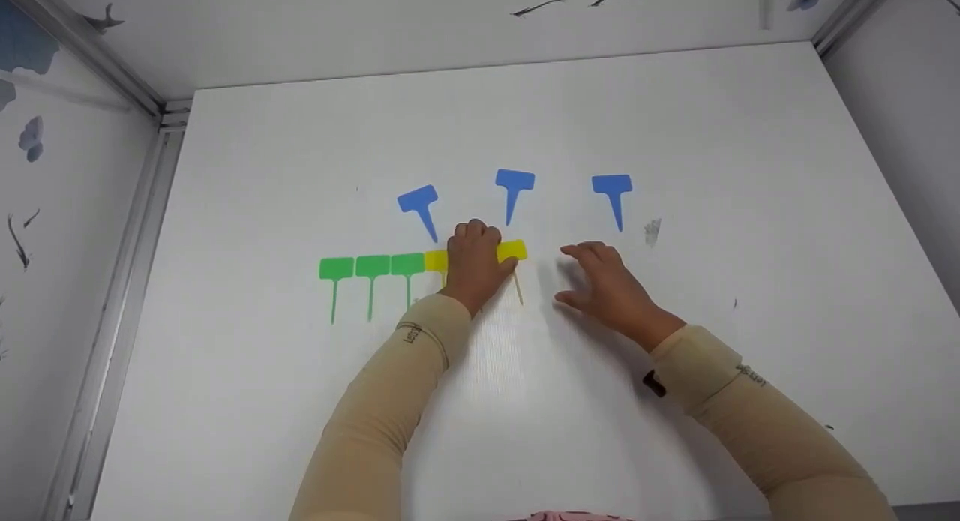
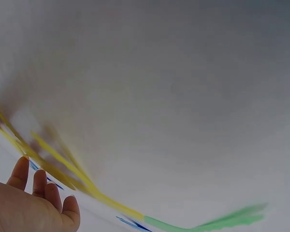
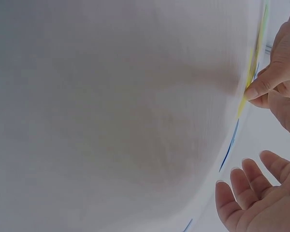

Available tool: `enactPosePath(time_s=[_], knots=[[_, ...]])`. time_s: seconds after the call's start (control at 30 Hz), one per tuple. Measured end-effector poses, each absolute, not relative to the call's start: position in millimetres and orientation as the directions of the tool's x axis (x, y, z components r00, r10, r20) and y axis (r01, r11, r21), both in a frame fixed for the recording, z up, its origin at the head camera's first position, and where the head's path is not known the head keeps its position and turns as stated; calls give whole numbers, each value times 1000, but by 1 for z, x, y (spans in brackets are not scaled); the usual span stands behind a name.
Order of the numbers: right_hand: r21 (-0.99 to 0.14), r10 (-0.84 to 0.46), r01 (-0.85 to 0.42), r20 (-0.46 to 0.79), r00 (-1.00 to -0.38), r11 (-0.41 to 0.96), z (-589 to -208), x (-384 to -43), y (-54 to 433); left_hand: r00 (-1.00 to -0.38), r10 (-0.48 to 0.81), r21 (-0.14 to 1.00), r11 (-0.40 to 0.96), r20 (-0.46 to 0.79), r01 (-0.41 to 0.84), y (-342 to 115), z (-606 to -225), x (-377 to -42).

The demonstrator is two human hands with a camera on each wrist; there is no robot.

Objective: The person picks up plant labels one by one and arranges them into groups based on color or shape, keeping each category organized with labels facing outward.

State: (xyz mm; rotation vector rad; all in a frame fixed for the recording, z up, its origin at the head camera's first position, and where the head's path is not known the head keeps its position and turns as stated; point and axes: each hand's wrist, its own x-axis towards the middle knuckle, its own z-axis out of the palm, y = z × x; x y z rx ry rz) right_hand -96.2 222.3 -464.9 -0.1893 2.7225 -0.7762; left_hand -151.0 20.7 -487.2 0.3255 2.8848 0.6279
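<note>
My left hand (image 1: 476, 262) lies over the yellow T-shaped plant labels, covering part of them. Its thumb rests at the lower edge of the rightmost yellow label (image 1: 513, 250), and its fingertips reach past the top of the row. Another yellow label (image 1: 436, 261) shows on the hand's left side, against the green labels (image 1: 373, 265). In the left wrist view the fingers (image 2: 40, 181) touch down along the yellow labels (image 2: 118, 205). Off to the right, my right hand (image 1: 611, 292) hovers over the white table with parted, slightly bent fingers and holds nothing.
Three blue labels lie apart above the row: a tilted left one (image 1: 418, 199), a middle one (image 1: 515, 179) and a right one (image 1: 613, 184). A grey smudge (image 1: 652, 232) marks the table (image 1: 750, 206). White panels (image 1: 420, 34) enclose its back and sides.
</note>
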Motion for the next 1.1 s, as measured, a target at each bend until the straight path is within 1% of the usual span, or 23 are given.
enactPosePath(time_s=[0.1,0.4,0.67,0.9,1.1], knots=[[-531,-205,-44,-249,-947,846,-464,-96,222,-960,252,424,888,-121,180,21,-487,-151],[-526,-220,-70,-228,-948,847,-464,-97,222,-952,283,462,864,-116,201,21,-484,-150],[-517,-213,-54,-253,-944,854,-463,-97,221,-949,289,479,856,-128,196,19,-484,-151],[-509,-195,-27,-282,-939,861,-464,-99,218,-955,251,486,862,-159,146,18,-479,-153],[-502,-211,-42,-284,-936,864,-465,-99,213,-965,206,523,847,-164,92,10,-470,-160]])
